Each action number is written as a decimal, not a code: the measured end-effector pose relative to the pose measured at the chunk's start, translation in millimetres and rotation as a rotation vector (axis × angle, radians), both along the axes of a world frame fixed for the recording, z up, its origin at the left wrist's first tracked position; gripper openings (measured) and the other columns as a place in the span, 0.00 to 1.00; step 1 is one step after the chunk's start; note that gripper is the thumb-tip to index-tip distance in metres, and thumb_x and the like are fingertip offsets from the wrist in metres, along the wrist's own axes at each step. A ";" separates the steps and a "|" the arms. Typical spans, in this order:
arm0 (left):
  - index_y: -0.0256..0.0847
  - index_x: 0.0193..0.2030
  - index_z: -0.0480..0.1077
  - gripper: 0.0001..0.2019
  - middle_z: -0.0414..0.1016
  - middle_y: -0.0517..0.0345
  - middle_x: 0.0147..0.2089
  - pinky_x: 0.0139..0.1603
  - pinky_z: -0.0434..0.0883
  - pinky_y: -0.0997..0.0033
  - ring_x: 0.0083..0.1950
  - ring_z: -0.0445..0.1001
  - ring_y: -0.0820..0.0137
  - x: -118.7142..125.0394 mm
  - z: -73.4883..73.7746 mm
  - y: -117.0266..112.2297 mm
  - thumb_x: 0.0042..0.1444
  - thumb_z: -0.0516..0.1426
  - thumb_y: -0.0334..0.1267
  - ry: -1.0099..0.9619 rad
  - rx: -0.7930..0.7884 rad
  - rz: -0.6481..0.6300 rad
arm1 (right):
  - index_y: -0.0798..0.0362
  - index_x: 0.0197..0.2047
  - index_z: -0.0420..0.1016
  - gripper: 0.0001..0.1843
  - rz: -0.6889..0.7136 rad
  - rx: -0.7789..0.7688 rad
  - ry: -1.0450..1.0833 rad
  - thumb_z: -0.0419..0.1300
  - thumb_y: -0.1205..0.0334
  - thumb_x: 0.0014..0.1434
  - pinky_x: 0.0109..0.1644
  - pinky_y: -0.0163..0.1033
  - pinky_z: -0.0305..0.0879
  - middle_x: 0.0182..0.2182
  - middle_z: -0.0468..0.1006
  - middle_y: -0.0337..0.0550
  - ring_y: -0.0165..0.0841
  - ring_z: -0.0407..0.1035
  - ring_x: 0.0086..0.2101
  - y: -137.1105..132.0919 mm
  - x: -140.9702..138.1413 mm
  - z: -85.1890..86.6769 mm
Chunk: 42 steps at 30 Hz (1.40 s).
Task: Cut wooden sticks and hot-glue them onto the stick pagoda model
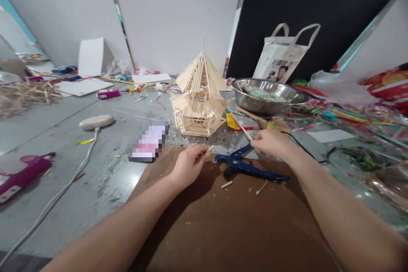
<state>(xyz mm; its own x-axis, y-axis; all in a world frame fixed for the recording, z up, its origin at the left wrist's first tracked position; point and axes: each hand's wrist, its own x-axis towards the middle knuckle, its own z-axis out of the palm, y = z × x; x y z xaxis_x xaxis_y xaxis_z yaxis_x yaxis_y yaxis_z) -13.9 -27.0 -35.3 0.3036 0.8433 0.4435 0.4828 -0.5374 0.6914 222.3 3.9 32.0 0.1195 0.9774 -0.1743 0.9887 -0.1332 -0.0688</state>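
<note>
Between the fingertips of my left hand (pixel 190 162) is a short piece of wooden stick (pixel 210 148). My right hand (pixel 270 143) pinches a longer wooden stick (pixel 244 128), which slants up and away to the left. Just below that hand a blue hand cutter (pixel 251 168) lies on the brown board (pixel 223 229), its jaws pointing left. Cut stick bits (pixel 227 184) are scattered beside the cutter. Behind both hands stands a pagoda-like model made of wooden sticks (pixel 200 97), with a pointed roof.
A phone (pixel 149 141) lies left of the board. Farther left are a white power strip (pixel 96 122) with its cable and a purple glue gun (pixel 24 176). A metal bowl (pixel 270 104) and a white bag (pixel 280 57) stand at the back right, near tangled coloured strips (pixel 353 114).
</note>
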 end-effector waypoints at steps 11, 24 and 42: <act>0.39 0.36 0.66 0.07 0.71 0.51 0.41 0.47 0.64 0.65 0.46 0.66 0.69 -2.2 3.2 -4.6 0.53 0.49 0.31 0.069 0.346 -0.021 | 0.50 0.18 0.61 0.09 0.265 0.088 -0.170 0.52 0.64 0.48 0.23 0.36 0.47 0.16 0.68 0.38 0.29 0.59 0.18 -61.4 27.1 46.6; 0.38 0.38 0.68 0.11 0.73 0.55 0.30 0.40 0.65 0.71 0.32 0.70 0.74 -3.6 9.6 -7.9 0.56 0.45 0.33 0.330 0.303 -0.112 | 0.51 0.22 0.65 0.09 0.464 0.013 0.237 0.54 0.57 0.50 0.20 0.32 0.51 0.15 0.66 0.34 0.24 0.57 0.16 -72.3 16.2 54.5; 0.37 0.33 0.59 0.10 0.72 0.57 0.28 0.32 0.70 0.71 0.29 0.73 0.73 12.9 6.5 -10.7 0.49 0.55 0.39 -0.944 -0.919 -0.246 | 0.50 0.54 0.52 0.33 0.656 0.453 0.528 0.57 0.49 0.47 0.44 0.43 0.62 0.48 0.65 0.49 0.38 0.62 0.46 -64.5 -68.4 -60.6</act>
<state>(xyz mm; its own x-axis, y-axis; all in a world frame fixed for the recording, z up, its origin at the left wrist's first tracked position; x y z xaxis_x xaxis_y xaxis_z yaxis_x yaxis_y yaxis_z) -1.0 -37.8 -28.8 0.3833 0.9147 -0.1280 -0.4178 0.2953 0.8592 153.9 -60.6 -28.5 -0.4622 0.8094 0.3624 0.6834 0.5855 -0.4360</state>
